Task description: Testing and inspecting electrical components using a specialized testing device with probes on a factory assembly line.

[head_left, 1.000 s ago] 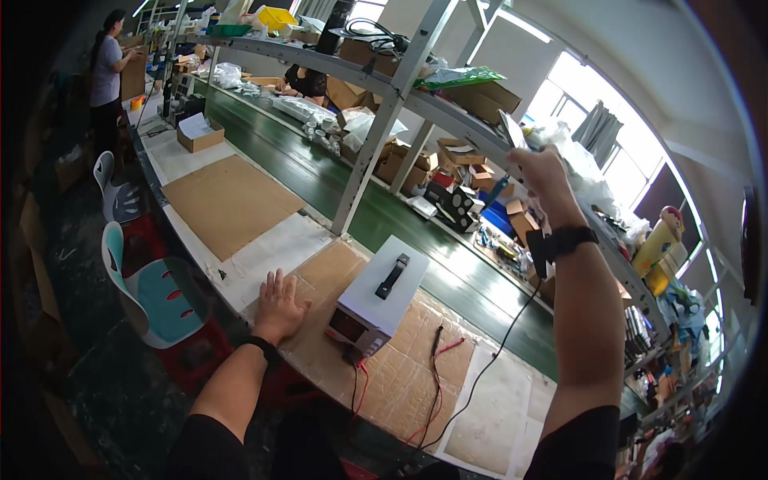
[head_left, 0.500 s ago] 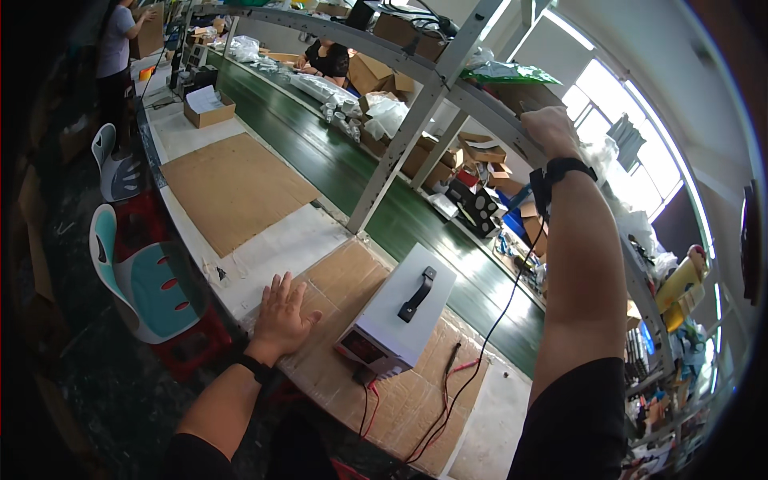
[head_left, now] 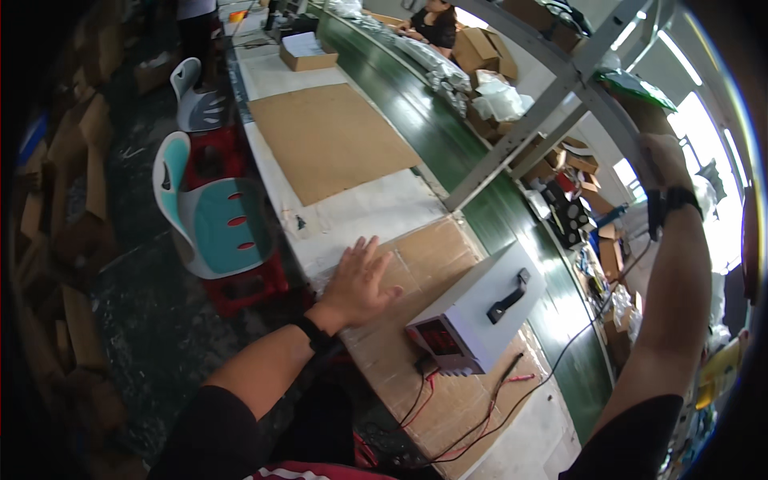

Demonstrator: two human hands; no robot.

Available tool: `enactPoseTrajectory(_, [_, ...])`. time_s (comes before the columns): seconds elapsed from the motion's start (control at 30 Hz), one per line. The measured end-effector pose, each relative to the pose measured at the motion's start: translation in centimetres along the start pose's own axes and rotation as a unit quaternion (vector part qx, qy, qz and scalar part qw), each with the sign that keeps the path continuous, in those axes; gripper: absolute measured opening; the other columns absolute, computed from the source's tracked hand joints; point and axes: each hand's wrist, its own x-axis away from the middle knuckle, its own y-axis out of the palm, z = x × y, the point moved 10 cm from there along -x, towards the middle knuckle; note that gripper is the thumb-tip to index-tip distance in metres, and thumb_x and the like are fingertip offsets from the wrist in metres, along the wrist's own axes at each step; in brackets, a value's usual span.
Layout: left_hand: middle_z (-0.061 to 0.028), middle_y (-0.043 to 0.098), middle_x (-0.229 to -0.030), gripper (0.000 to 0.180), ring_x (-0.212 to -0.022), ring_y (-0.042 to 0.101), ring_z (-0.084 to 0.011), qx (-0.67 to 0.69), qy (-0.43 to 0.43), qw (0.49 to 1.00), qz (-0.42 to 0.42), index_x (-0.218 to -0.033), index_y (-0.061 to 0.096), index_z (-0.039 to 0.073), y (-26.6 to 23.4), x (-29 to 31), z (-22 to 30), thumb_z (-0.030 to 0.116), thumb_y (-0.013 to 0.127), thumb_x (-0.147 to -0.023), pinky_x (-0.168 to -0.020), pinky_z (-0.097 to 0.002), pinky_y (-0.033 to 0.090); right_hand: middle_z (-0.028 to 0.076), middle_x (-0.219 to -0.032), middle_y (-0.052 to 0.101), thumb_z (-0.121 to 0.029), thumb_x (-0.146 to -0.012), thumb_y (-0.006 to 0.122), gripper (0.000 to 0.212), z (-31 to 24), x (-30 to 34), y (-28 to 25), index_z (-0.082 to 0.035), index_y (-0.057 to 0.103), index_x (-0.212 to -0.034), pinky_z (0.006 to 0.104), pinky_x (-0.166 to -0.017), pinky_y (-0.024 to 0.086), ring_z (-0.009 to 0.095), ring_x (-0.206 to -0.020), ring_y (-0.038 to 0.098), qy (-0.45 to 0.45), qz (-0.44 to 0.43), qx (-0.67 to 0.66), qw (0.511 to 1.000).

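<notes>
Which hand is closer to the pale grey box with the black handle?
Left. The left hand is spread just left of the pale grey box, not touching it; the right hand is farther off, raised up to the right at the shelf frame.

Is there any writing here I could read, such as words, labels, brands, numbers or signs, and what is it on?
None can be read.
Dark front panel of the grey instrument: too small and blurred.
White paper in the cardboard box: any print is too small.
Green plastic packet: too blurred.
</notes>
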Motion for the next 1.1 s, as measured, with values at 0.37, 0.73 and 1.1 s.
enactPoseTrajectory(0.37, [-0.0294,0.029,-0.163,0.075,-0.153,0.026,-0.0467,0.008,0.001,1.0,-0.011,-0.147,0.052,0.004,-0.1,-0.1,0.3,0.057,0.062,-0.096,-0.125,-0.0559,0.019,0.02,-0.092,0.07,-0.029,-0.089,0.07,0.041,2.0,3.1,-1.4,0.008,0.065,-0.106,0.0396,-0.078,0.055,0.029,-0.087,0.07,-0.117,0.09,-0.032,0.989])
enactPoseTrajectory(0.73, [-0.0304,0.03,-0.162,0.076,-0.151,0.031,-0.0457,-0.04,-0.006,0.999,-0.031,-0.146,0.053,0.004,0.4,-0.3,0.6,0.059,0.061,-0.095,-0.125,-0.0556,0.02,0.024,-0.103,0.068,-0.025,-0.095,0.066,0.038,0.7,4.2,-0.3,0.007,0.063,-0.116,0.0458,-0.088,0.052,0.037,-0.098,0.067,-0.071,0.18,0.018,0.981])
enactPoseTrajectory(1.1, [-0.029,0.046,-0.153,0.068,-0.141,0.045,-0.0442,-0.088,0.054,0.994,0.041,-0.14,0.06,0.003,1.2,-0.5,0.2,0.054,0.064,-0.094,-0.12,-0.0501,0.034,0.015,-0.117,0.07,-0.003,-0.088,0.074,0.037,1.4,41.9,-6.4,-0.002,0.065,-0.124,0.0317,-0.082,0.056,0.022,-0.102,0.07,-0.121,0.129,-0.387,0.905])
